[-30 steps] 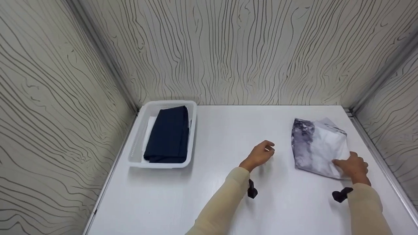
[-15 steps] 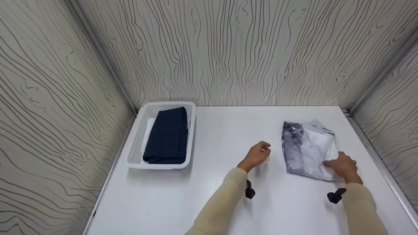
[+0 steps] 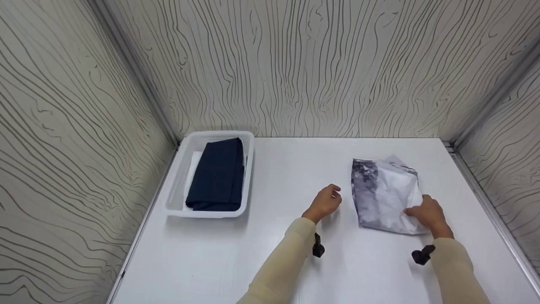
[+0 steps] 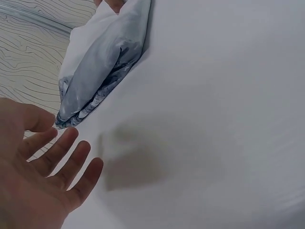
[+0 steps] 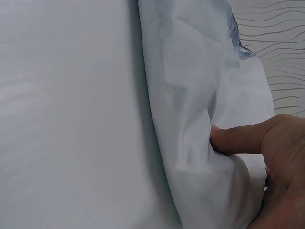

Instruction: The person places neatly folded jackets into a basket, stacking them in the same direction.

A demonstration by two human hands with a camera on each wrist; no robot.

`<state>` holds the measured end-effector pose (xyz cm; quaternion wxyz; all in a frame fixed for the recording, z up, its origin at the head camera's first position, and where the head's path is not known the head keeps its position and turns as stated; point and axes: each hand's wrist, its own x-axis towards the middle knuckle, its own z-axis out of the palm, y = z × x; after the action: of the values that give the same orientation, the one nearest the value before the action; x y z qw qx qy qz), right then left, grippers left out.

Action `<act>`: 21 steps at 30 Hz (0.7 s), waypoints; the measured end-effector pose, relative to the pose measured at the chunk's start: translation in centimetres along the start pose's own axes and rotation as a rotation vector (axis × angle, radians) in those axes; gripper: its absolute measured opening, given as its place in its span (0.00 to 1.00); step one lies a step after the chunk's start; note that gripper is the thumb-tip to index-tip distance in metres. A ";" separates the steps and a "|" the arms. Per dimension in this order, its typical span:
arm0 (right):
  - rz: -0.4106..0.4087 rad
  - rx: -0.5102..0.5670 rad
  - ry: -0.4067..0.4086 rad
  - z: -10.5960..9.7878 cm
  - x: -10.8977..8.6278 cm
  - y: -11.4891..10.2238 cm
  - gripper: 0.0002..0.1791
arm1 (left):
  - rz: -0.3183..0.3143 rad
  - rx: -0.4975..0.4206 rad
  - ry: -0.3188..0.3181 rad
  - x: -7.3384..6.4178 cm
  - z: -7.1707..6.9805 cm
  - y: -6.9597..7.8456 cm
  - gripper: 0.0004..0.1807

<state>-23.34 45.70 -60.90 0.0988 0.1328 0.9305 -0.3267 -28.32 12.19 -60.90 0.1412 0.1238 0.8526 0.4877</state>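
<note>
A folded white-and-grey patterned cloth [image 3: 386,196] lies on the right part of the white table. My right hand [image 3: 428,214] pinches its right edge, thumb on top and the other fingers beneath. In the right wrist view the thumb presses a crease into the fabric [image 5: 186,95]. My left hand [image 3: 325,202] hovers just left of the cloth, apart from it. Its fingers are loosely bent with nothing between them, as the left wrist view shows for the hand [image 4: 47,167] over its shadow.
A white plastic basket [image 3: 206,214] stands at the back left, against the wall corner. Dark navy folded cloth [image 3: 217,175] lies in it over something white. Wood-patterned walls [image 3: 270,67] bound the table [image 3: 202,266] at the back and sides.
My right hand has slid the patterned cloth leftward across the table. The left hand has drifted slightly left as well. The basket stays where it was.
</note>
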 end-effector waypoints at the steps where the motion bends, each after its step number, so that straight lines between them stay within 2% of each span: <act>1: 0.002 0.011 -0.009 0.1 0.0 -0.3 0.49 | -0.010 0.003 0.005 0.0 0.0 -0.1 0.18; 7: -0.016 0.070 -0.065 1.1 0.1 -2.1 0.49 | -0.086 -0.030 0.034 0.2 -0.2 -0.7 0.31; 12: -0.020 0.075 -0.057 2.1 0.2 -3.4 0.51 | -0.110 -0.066 0.037 0.3 -0.4 -1.0 0.36; 18: -0.014 0.124 -0.067 3.5 0.6 -4.8 0.52 | -0.129 0.007 0.170 0.4 -1.1 -1.0 0.35; 21: -0.026 0.166 -0.091 4.2 0.6 -5.6 0.51 | -0.155 -0.011 0.202 0.4 -1.5 -0.9 0.35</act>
<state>-25.26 39.00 -61.01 0.1257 0.1135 0.8964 -0.4095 -29.28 10.64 -61.00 0.0926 0.0070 0.8668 0.4899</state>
